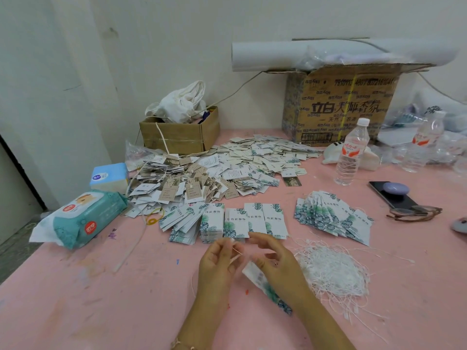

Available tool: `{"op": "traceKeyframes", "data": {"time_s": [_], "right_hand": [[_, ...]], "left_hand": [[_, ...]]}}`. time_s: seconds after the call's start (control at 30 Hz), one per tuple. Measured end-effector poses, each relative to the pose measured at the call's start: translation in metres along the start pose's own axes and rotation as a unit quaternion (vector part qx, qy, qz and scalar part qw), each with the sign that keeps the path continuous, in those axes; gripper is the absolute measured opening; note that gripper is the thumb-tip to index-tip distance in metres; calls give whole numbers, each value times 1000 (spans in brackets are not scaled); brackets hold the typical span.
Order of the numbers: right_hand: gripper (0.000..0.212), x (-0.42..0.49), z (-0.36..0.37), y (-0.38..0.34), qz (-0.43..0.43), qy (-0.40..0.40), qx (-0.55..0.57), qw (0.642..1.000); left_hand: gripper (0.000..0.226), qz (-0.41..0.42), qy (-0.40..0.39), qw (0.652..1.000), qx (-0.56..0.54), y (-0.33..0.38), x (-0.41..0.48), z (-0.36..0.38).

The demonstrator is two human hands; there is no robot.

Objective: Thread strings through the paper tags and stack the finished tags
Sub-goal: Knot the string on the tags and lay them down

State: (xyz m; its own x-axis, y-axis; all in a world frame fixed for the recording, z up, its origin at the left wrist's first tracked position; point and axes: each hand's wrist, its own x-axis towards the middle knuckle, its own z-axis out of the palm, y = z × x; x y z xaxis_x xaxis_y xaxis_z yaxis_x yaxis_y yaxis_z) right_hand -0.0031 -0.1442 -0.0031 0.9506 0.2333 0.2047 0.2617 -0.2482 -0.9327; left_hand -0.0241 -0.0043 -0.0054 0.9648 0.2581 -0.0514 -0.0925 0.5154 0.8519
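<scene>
Near the front edge of the pink bench (88,286), the left hand (217,263) is pinching a white string (236,255) between thumb and fingertips. Just beside it, the right hand (276,265) is holding a leaf-printed paper tag (266,286) under its curled fingers, I think, though the palm is hiding the exact hold. A tangle of loose strings (333,271) is lying right of that hand. Beyond the hands, tag stacks (252,221) are sitting in a row, with fanned tags (333,219) farther right. A heap of tags (227,168) is spreading toward the far edge, where a cardboard box (341,104) is standing behind a water bottle (351,152).
</scene>
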Motion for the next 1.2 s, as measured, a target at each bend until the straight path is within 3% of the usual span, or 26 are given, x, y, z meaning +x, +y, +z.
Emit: {"op": "traceKeyframes", "data": {"time_s": [0.13, 0.23, 0.43, 0.57, 0.8, 1.03, 1.2], "right_hand": [[42, -1, 0, 4, 16, -49, -43, 998], [40, -3, 2, 5, 27, -80, -84, 993], [24, -2, 0, 9, 26, -68, -98, 993], [12, -1, -3, 6, 21, -62, -48, 997], [3, 7, -12, 1, 81, 40, 117, 989], [5, 11, -16, 4, 115, 93, 195, 970], [9, 11, -24, -2, 92, 172, 238, 951]], "left_hand": [[23, -32, 12, 987, -155, 9, 6, -8], [32, -41, 18, 981, -186, 10, 8, -10], [36, -46, 32, 963, -262, 12, 14, -15], [39, -49, 53, 953, -295, 12, 17, -20], [17, -34, 143, 961, -236, 9, 19, -22], [13, -10, 126, 991, -53, 2, 9, -10], [18, -18, 116, 992, -43, 3, 5, -4]]}}
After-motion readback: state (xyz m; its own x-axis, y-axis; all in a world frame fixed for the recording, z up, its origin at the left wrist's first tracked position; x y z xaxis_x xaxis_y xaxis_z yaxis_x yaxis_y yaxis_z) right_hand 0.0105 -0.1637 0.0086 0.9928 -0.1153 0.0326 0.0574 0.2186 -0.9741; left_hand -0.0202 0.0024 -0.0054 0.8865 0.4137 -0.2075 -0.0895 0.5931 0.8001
